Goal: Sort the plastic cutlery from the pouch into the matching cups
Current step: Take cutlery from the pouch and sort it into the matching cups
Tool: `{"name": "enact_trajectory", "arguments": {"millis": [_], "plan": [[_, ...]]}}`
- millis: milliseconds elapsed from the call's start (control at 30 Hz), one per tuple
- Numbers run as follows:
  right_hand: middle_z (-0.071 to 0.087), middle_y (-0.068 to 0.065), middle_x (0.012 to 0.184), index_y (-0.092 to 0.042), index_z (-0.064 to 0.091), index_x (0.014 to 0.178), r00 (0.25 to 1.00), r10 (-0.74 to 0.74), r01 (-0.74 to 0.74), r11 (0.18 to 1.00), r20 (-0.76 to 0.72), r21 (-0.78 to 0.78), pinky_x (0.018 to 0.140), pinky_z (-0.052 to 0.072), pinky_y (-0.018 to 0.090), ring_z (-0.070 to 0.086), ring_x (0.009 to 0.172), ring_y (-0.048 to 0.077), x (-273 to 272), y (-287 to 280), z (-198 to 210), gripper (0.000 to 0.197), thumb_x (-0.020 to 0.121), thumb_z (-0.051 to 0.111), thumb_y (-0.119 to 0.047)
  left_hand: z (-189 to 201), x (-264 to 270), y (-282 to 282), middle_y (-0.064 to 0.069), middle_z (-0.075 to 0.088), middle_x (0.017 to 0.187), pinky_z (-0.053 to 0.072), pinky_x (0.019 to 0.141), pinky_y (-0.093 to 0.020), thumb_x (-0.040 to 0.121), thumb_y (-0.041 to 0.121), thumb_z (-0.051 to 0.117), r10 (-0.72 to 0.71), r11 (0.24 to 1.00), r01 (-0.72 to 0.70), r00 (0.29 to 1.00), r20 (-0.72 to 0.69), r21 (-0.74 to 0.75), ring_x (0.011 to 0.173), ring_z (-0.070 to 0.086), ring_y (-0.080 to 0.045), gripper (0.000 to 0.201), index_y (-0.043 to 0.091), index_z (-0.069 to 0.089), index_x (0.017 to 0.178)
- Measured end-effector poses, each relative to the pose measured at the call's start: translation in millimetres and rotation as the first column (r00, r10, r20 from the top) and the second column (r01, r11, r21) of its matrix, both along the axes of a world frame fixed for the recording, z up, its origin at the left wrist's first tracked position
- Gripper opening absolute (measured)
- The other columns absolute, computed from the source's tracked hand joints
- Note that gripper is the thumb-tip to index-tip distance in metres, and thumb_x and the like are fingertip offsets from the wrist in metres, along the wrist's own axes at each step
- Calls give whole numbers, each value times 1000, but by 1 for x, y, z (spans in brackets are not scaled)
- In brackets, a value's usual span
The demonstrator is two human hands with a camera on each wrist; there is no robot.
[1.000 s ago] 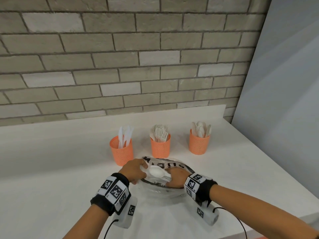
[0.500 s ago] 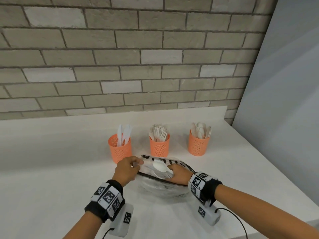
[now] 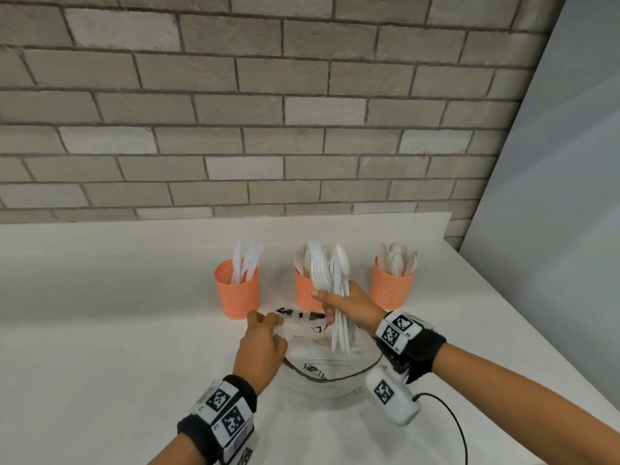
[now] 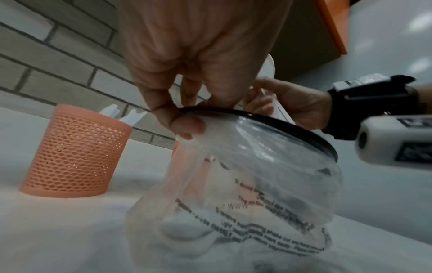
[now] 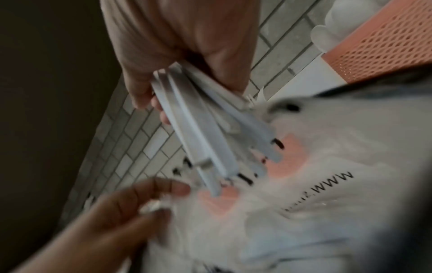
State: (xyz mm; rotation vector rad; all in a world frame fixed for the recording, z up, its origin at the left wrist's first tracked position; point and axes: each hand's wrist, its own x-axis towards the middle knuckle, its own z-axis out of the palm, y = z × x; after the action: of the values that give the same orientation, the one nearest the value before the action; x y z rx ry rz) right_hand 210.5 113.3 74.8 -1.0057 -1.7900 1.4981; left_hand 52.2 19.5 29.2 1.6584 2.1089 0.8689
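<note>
Right hand (image 3: 349, 305) is gripping a fistful of white plastic cutlery (image 3: 337, 297), fingers wrapped round the middle of the bundle, which is standing nearly upright over the pouch (image 3: 330, 364). Fork tines and at least one spoon bowl are fanning out above the fist; the flat handles are splaying below it, their ends hanging just above the pouch's mouth. Left hand (image 3: 260, 349) is pinching the black rim at the pouch's left edge, holding it open. That pouch is clear, crinkled plastic with black printed text, sitting on the white counter (image 3: 100, 330). Behind it three orange mesh cups are standing in a row: knives (image 3: 236, 290), forks (image 3: 303, 292), spoons (image 3: 392, 283).
</note>
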Motion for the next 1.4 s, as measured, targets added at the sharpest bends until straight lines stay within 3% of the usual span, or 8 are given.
{"name": "enact_trajectory", "arguments": {"millis": [200,333,400,533,667,833,1200,1400], "plan": [[46,-5,45,-14,56,79,966,-145,113,982,-214,-154,48,46,21,46,41,10,11,14,31,15,89,60,-25,12,-6,-2,-7,41,124,42,81,-23,87,18,54,-92,994,76,972,-218,-81,99,50,-21,24,17,60,110],[44,-5,43,-15,55,72,929,-238,185,962,-282,-202,47,43,21,44,40,10,12,17,42,20,89,61,-23,47,3,6,-1,55,102,40,76,-6,89,9,56,-140,956,86,974,177,281,94,54,-8,12,18,64,89],[45,-5,44,-14,54,71,917,-255,202,960,-306,-194,47,44,21,45,41,10,10,16,47,21,89,60,-22,64,11,12,-2,61,95,49,70,-10,95,10,48,-168,972,35,793,585,232,87,60,-14,16,15,62,89],[47,-6,45,-15,52,76,876,-286,221,954,-388,-203,52,46,23,46,42,10,3,15,57,17,90,60,-22,72,24,28,-21,61,105,52,80,-34,99,25,36,79,977,191,97,992,-97,95,61,-29,35,-3,55,109],[50,-3,45,-12,53,77,828,-328,268,944,-455,-192,51,48,27,49,42,12,-7,11,61,16,89,61,-19,69,41,41,-29,58,108,47,85,-41,100,34,31,270,933,274,-111,956,-232,96,58,-37,47,-9,51,107],[53,5,52,-3,55,77,809,-393,412,909,-436,-56,44,48,19,54,40,9,-17,3,50,15,86,64,-11,86,63,45,-22,66,84,57,69,-43,91,13,40,191,958,271,-349,917,-97,73,68,-33,32,-6,65,90],[60,-6,53,-13,59,81,802,-424,451,892,-420,-38,49,49,17,58,45,2,-22,13,29,13,80,69,-5,91,84,58,-12,72,70,58,53,-36,99,29,35,190,973,180,-284,940,-142,81,61,-25,35,7,61,106],[54,-1,54,-9,61,88,805,-425,396,904,-414,-159,44,45,16,52,41,5,-19,31,29,13,80,71,-9,87,78,66,-13,67,82,58,63,-33,100,12,33,119,974,191,15,993,-119,80,62,-24,29,7,61,96]]}}
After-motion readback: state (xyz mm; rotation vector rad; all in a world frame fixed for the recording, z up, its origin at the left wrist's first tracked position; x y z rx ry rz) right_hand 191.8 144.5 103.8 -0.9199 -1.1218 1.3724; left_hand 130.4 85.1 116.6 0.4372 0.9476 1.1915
